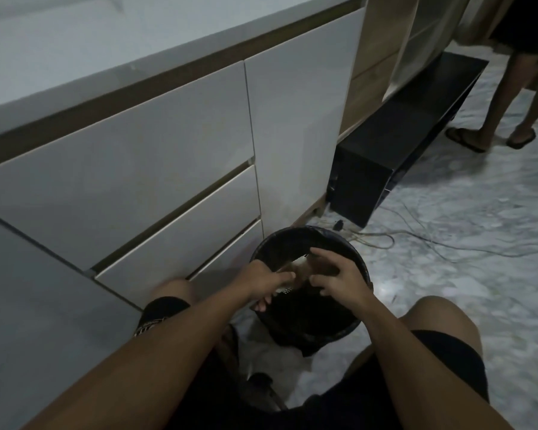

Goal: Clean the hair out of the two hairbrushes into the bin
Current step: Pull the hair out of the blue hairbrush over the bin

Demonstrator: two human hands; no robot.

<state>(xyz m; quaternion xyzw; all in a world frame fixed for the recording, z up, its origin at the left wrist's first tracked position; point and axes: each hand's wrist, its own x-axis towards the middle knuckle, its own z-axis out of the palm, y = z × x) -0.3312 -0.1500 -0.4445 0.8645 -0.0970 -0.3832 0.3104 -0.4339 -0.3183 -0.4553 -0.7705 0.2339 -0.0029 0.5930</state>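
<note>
Pale wooden hairbrush (295, 270) over round black lined bin (351, 252) — gripped by left hand (261, 282); right hand (339, 279) fingers spread, partly hiding it. White drawers (168, 187) beside; cables (416, 240) behind.

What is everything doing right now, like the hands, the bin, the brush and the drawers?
Left hand: over the bin, gripping the hairbrush.
Right hand: over the bin, fingers spread on the brush.
Hairbrush: held above the bin, mostly hidden, blurry.
Bin: upright, open, dark liner inside.
Drawers: all shut.
Cables: lying loose on the floor.
Second hairbrush: cannot tell where it is.
</note>
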